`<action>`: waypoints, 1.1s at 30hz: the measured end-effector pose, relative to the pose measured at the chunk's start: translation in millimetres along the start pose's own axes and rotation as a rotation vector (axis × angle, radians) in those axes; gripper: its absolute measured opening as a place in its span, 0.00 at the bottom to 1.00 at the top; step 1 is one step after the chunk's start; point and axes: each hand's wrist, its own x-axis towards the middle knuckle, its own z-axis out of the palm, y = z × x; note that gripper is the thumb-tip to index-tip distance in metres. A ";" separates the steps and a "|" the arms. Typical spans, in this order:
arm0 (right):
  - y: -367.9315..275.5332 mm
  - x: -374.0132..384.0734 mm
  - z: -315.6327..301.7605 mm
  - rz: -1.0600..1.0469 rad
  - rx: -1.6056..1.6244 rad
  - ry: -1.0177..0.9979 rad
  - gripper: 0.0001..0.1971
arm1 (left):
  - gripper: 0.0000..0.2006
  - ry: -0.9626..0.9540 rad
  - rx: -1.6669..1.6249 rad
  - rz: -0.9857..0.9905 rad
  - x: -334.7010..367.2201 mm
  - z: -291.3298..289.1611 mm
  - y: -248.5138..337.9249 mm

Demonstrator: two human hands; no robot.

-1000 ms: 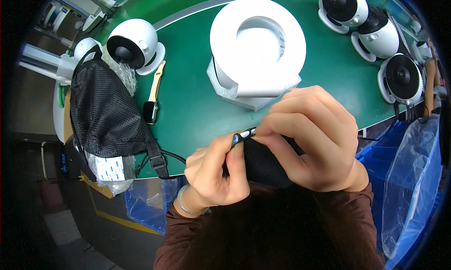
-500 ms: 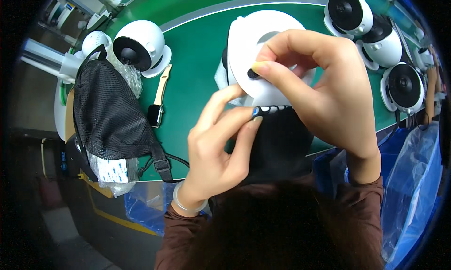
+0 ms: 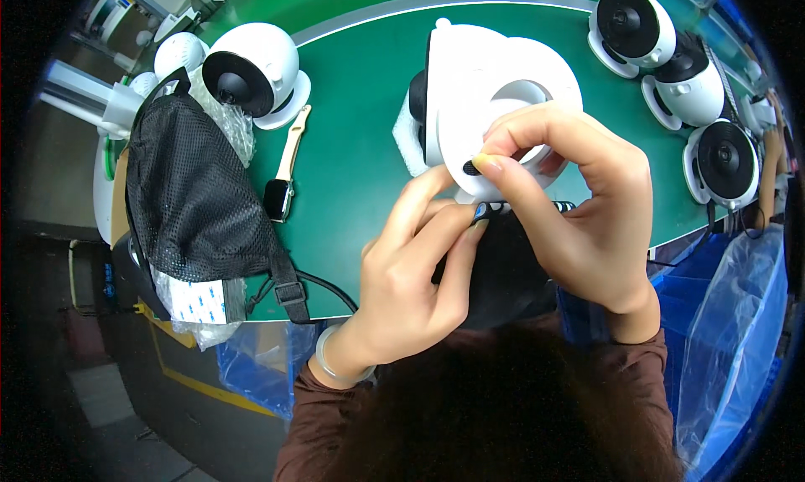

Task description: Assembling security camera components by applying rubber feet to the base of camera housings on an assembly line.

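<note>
A white ball-shaped device (image 3: pixel 465 71) lies turned over in front of me, with its ring-shaped base (image 3: pixel 553 67) toward me. At the base's near left edge my right hand (image 3: pixel 579 197) is closed in a pinch, its thumb against a small round black pad (image 3: pixel 472 168). My left hand (image 3: pixel 419 272) is closed too, holding between thumb and fingers the end of a narrow black strip with pale spots (image 3: pixel 495 208). That strip runs right, partly behind my right hand. One left finger reaches up to the base's rim. White foam wrap (image 3: pixel 409 142) shows under the device.
Similar white devices stand at the left (image 3: pixel 272 50) and several at the right (image 3: pixel 633 29). A black mesh bag (image 3: pixel 197 188) and a watch (image 3: pixel 279 198) lie left on the green table (image 3: pixel 352 88). Blue plastic-lined bins (image 3: pixel 721 314) sit below the right edge.
The device and both hands have shifted slightly to the right in view. The base is tilted so that more of its round opening shows. Both hands keep their pinches.
</note>
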 end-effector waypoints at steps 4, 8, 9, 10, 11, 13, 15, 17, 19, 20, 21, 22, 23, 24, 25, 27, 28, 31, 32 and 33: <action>-1.8 -0.3 3.1 -0.001 -0.014 -0.002 0.04 | 0.06 0.006 -0.002 0.009 -1.9 -0.6 -1.5; -3.6 -0.6 2.9 -0.031 -0.075 -0.022 0.04 | 0.07 0.010 -0.022 0.015 -1.9 -1.3 -1.4; -4.0 -0.5 2.6 -0.049 -0.102 -0.045 0.04 | 0.07 -0.001 -0.019 0.025 -1.7 -2.4 -0.7; -5.1 -0.4 2.8 -0.047 -0.102 -0.046 0.04 | 0.07 -0.002 -0.019 0.023 -2.6 -3.7 -0.3; -5.8 0.2 2.5 0.003 -0.093 -0.052 0.04 | 0.07 -0.011 -0.006 0.006 -2.8 -5.0 -0.2; -8.5 2.6 3.6 0.121 0.061 0.004 0.05 | 0.07 -0.021 0.008 -0.012 -4.7 -7.8 -0.9; -8.1 2.3 -2.9 0.194 0.242 0.061 0.07 | 0.06 -0.022 -0.015 0.004 -8.4 -10.5 -2.0; -10.3 -9.9 -10.8 0.058 0.146 0.101 0.07 | 0.04 0.027 -0.028 0.016 -16.4 -15.5 -1.5; -11.8 -20.3 -21.2 -0.029 -0.023 -0.089 0.10 | 0.05 0.085 -0.049 0.056 -20.4 -18.2 -2.8; -15.2 -21.8 -16.3 -0.047 -0.023 -0.079 0.14 | 0.06 0.103 -0.178 0.028 -24.7 -17.3 -2.9; -19.3 -25.9 -16.1 -0.006 -0.023 -0.110 0.13 | 0.06 0.120 -0.306 -0.001 -28.6 -15.8 -3.7; -22.4 -29.1 -16.4 0.035 -0.023 -0.140 0.12 | 0.08 0.158 -0.239 0.074 -28.4 -14.9 -3.6; -14.9 -31.8 -15.4 -0.068 -0.013 -0.105 0.11 | 0.08 0.152 -0.244 0.077 -27.8 -13.8 -0.1; -14.1 -32.9 -16.8 -0.064 -0.019 -0.100 0.11 | 0.09 0.156 -0.282 -0.052 -27.8 -14.2 6.2; -13.7 -33.8 -18.1 -0.048 -0.009 -0.125 0.11 | 0.10 0.160 -0.319 -0.181 -27.3 -13.9 10.0; -14.3 -35.7 -16.7 -0.029 0.007 -0.148 0.10 | 0.10 0.102 -0.193 -0.118 -24.3 -14.3 7.9; -15.0 -36.4 -14.2 -0.032 -0.025 -0.117 0.10 | 0.09 0.129 -0.161 -0.082 -24.6 -11.6 7.6; -15.8 -38.2 -13.8 -0.063 -0.078 -0.078 0.09 | 0.07 0.168 -0.091 -0.052 -25.6 -9.8 10.9; -16.1 -38.9 -13.9 -0.090 -0.105 -0.068 0.09 | 0.07 0.191 -0.089 -0.022 -25.2 -7.6 10.5; -17.1 -39.3 -14.1 -0.088 -0.103 -0.067 0.09 | 0.07 0.214 -0.086 0.008 -25.3 -6.5 10.3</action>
